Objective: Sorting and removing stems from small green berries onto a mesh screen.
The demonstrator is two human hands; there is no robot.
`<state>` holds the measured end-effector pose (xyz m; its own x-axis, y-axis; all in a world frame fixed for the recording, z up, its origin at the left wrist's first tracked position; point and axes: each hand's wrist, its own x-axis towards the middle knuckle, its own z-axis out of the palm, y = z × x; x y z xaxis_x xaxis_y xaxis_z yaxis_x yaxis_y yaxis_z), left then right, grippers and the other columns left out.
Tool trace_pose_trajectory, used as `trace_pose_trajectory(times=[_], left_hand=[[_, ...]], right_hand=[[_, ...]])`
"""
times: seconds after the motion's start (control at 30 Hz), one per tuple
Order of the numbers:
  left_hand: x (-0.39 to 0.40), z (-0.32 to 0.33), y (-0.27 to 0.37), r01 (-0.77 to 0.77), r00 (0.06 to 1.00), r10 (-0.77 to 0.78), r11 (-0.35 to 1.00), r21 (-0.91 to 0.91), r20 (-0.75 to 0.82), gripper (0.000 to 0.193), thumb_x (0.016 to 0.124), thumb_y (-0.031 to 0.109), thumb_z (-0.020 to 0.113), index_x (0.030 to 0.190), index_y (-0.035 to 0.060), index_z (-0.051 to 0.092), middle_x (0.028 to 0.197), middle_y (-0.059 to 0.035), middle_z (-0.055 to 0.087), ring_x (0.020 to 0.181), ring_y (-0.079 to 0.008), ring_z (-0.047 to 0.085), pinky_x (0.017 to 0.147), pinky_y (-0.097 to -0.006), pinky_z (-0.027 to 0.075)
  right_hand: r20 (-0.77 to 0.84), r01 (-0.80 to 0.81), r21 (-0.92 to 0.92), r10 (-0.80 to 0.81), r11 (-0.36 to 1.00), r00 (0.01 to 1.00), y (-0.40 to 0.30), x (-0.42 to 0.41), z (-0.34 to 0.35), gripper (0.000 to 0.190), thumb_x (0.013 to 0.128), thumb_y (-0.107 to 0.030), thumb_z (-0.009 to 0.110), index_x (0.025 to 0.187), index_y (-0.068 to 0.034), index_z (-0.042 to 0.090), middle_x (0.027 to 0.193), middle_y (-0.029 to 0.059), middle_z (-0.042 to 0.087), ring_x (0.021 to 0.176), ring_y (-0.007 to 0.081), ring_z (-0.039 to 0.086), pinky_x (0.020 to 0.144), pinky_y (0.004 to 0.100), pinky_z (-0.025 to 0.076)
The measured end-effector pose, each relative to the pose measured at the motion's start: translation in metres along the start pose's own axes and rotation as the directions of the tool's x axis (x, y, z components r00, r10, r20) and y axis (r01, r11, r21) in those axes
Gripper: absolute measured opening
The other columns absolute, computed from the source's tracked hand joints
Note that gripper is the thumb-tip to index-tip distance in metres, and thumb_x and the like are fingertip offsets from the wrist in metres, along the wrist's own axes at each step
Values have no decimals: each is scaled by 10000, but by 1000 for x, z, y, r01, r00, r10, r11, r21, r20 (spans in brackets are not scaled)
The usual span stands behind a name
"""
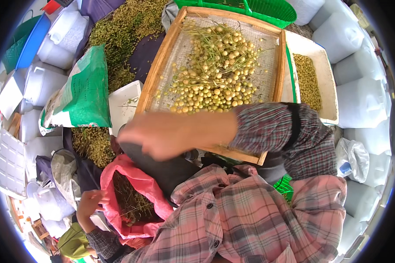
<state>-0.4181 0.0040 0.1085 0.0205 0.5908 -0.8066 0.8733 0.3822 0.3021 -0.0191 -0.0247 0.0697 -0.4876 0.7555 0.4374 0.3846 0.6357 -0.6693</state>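
My right hand (151, 134), blurred, reaches across the near edge of a wood-framed mesh sieve (166, 49) and over my dark-clad leg; its grip is unclear. On the mesh lies a heap of round yellowish seed pods (214, 95) with thin green stems. My left hand (91, 202) is at the outer left side of an open pink sack (110, 184), its fingers apart and near or touching the rim. Inside the sack are dry brown stems (133, 194). More pods lie in a white foam box (326, 72) right of the sieve.
A green and white sack (85, 88) stands at left, beside a pile of pods (118, 36) on dark cloth. Another white box (126, 95) sits left of the sieve, a green basket (270, 13) behind it. Translucent plastic jugs (362, 98) line the right; a person in yellow-green (73, 241) is lower left.
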Motion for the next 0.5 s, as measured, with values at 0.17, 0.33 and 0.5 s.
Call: trace_pose_trajectory(times=[0.17,0.33,0.5], left_hand=[[12,1,12,-520,742,539,838,165,-399,257,942,111,482,1082,-46,629,894,-97,683,836,-146,620,710,-269,474],[30,73,196,-592,805,592,800,93,28,307,935,104,540,1229,24,569,879,-84,656,807,-110,611,746,-253,484],[89,191,265,-905,317,879,393,-165,356,250,914,147,593,1123,14,626,931,-91,683,870,-133,655,777,-270,511]], right_hand=[[246,-409,-492,574,768,781,77,-106,-91,72,770,-63,547,778,-69,618,646,113,566,660,301,584,612,412,454],[161,-562,-580,760,589,630,95,-232,-97,266,754,7,565,969,-123,652,894,45,587,816,277,612,675,383,488],[184,-525,-527,693,668,697,92,-223,-88,286,774,-35,607,1044,-130,626,955,72,568,873,280,605,714,410,481]])
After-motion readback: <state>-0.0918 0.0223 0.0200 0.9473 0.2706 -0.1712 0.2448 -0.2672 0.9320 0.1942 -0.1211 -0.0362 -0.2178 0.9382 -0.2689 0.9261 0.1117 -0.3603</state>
